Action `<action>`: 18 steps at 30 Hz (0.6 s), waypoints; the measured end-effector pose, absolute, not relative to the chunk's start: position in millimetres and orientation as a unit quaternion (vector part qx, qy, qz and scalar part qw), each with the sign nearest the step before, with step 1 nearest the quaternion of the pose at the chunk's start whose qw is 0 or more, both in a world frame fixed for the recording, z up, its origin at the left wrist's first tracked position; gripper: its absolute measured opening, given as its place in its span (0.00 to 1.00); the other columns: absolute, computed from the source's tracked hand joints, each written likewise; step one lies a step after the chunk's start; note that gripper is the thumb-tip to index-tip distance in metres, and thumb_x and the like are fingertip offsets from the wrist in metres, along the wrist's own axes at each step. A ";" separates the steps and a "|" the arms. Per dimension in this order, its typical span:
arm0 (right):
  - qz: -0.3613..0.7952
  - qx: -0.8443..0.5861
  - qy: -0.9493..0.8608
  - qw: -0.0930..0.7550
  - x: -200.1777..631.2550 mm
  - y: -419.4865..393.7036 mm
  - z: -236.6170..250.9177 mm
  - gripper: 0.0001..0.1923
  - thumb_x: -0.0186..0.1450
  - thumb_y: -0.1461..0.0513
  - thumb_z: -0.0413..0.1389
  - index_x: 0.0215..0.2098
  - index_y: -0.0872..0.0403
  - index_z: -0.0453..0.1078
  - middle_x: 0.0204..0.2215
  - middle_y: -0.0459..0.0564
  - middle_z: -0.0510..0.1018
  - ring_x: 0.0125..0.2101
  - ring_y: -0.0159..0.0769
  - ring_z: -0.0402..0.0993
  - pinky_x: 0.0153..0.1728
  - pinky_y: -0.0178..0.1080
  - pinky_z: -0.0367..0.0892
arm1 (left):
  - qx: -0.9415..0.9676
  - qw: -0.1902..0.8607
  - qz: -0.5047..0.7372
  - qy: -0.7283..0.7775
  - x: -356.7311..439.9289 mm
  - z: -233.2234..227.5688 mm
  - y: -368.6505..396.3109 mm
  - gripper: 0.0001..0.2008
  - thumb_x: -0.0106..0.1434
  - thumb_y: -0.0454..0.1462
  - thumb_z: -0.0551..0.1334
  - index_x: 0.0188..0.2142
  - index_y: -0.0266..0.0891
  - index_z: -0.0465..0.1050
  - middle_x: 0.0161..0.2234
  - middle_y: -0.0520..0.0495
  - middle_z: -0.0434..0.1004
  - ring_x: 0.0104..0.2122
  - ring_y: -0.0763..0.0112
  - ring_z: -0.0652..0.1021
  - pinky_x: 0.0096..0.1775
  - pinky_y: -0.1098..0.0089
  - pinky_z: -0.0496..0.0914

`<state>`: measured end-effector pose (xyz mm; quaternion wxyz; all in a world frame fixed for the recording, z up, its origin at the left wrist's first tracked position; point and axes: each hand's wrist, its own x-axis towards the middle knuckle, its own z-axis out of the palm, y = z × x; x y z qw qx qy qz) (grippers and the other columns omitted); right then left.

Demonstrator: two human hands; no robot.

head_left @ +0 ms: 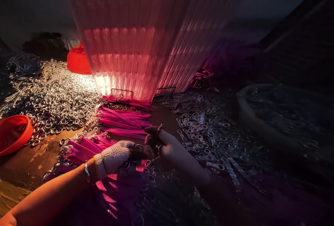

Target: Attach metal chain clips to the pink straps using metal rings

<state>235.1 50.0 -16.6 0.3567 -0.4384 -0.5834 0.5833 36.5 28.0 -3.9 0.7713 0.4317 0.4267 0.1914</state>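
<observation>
Dim scene, lit from behind by a glowing pink-red ribbed sack (135,45) standing upright at the far middle of the work surface.

The left hand (116,156) is seen in a white knit glove with dark fingertips; a metal bangle is worn at the wrist. Its fingers are curled in tightly around a small dark cluster of metal rings (139,151); exactly how many rings are held cannot be told.

The right hand (160,142) is bare or thinly covered, fingers bent narrow and pinched at the same ring cluster, the 2 hands nearly touching. A ring or clip is seen just at its fingertips. What exactly sits between the fingers is too dark to tell.

Both hands are held just above a heap of pink straps (86,147) with metal rings at their ends, lying on the near left of the brown work surface (28,163). A second, neater stack of pink straps (124,121) is laid flat just beyond the hands, in front of the sack.

A large spread of loose silver rings (52,97) is noted at far left; another spread (203,125) at right.

1 red bowl (14,133) is set at the left edge, touching the ring pile. A second red bowl (77,60) is seen beside the sack, at its left.
</observation>
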 end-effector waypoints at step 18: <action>0.756 -0.382 -0.319 0.426 233.1 43.6 -22.5 0.11 0.60 0.54 0.61 0.36 0.51 0.68 0.27 0.47 0.79 0.28 0.39 0.78 0.34 0.45 0.75 | 0.430 0.807 0.146 0.378 27.0 6.3 23.0 0.18 0.59 0.47 0.65 0.38 0.33 0.75 0.19 0.55 0.65 0.11 0.84 0.59 0.12 0.78 0.49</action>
